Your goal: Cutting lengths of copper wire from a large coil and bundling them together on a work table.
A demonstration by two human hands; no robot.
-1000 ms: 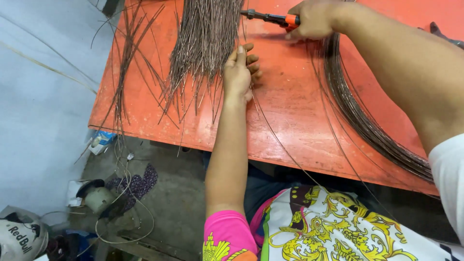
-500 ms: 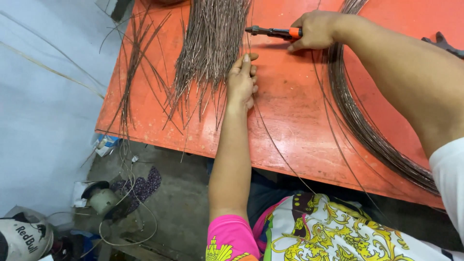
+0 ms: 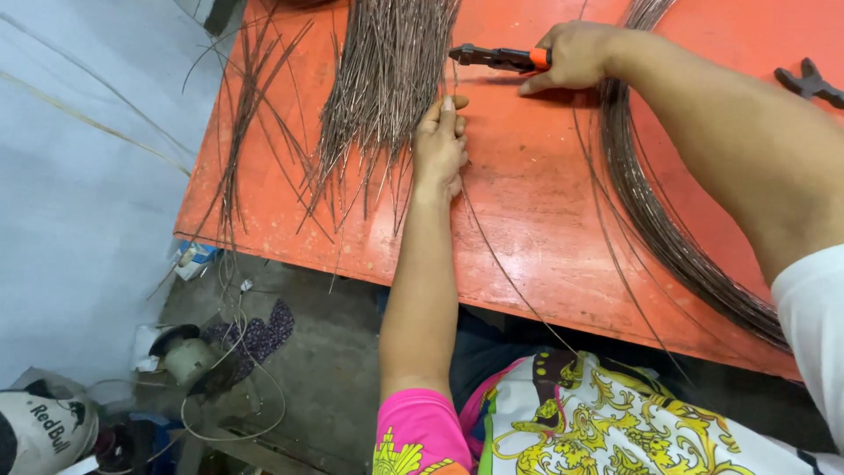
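Head view: left hand (image 3: 440, 145) pinching single copper wire (image 3: 492, 251) mid-frame, long axis running up toward cutter tip just above; right hand (image 3: 576, 54) clenched on orange-handled wire cutters (image 3: 497, 58), upper centre.

**What I have on**

My left hand (image 3: 440, 145) and forearm are bare up to a short bright pink sleeve (image 3: 415, 431) with a yellow print. My right hand (image 3: 576, 54) is bare too, its arm ending in a white sleeve (image 3: 813, 308). My lap shows white cloth with ornate yellow and black scrollwork (image 3: 598, 422)
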